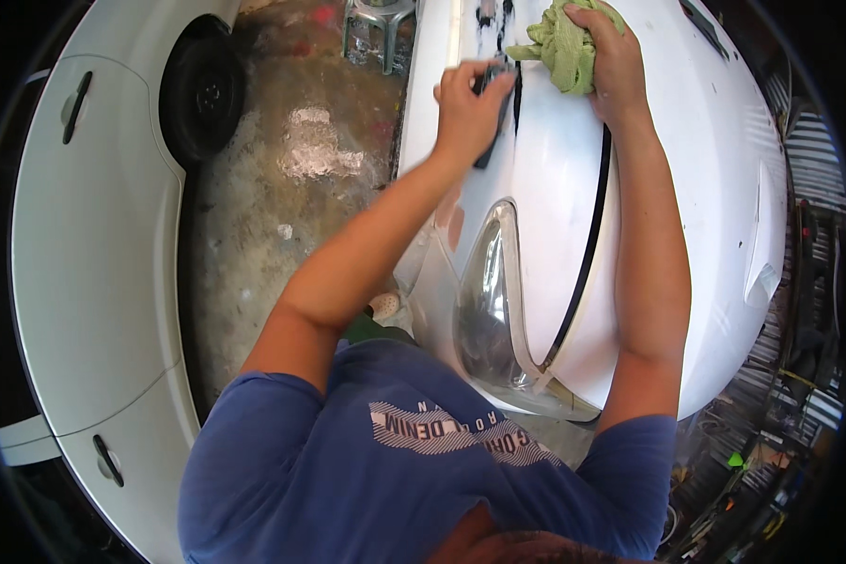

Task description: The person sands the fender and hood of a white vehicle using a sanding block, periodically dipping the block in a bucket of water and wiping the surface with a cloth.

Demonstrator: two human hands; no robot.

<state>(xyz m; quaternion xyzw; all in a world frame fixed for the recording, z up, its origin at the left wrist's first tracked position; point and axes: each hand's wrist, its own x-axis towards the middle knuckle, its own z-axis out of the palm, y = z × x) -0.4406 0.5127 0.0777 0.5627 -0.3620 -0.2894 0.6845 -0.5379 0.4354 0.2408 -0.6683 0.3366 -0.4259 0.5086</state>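
My left hand [467,115] is closed on a long dark block [488,148], which lies flat against a white car's fender [473,209]. Whether it is a sanding block I cannot make out. Just beyond the fingers, the body gap has dark wet-looking streaks [518,99] along it. A crumpled light-green cloth [566,52] is bunched in my right hand [620,70], over the white bonnet [559,179]. Nearer to me, the clear headlight [489,291] sits between fender and bonnet.
On the left stands a pale car [113,254] with black door handles and a dark wheel [202,89]. Between the cars is a wet, stained concrete floor [273,226]. A stool [378,28] stands at the far end. Cluttered parts and tools [761,470] lie at the right.
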